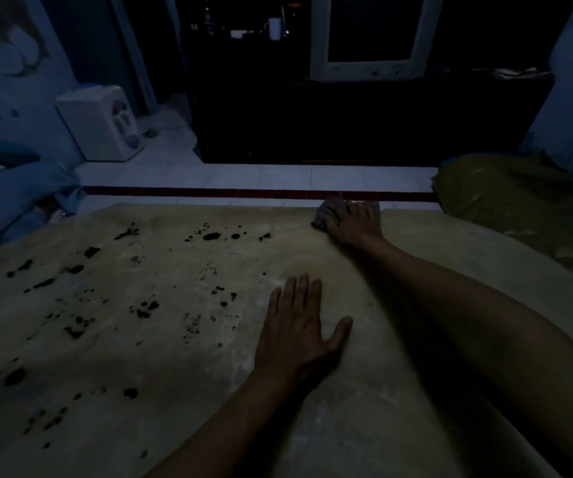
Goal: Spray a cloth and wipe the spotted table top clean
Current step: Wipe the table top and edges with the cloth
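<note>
Dim lighting covers a pale table top [181, 391] marked with dark spots [211, 236] across its left and middle areas. Right hand [354, 224] is extended to the far edge, fingers curled over a grey cloth [328, 213] (bunched, pressed against the surface). Left hand [295, 332] lies flat near the middle, fingers straight and slightly spread, holding nothing. Beyond the table: tiled floor [243, 175], white dispenser [100, 122].
</note>
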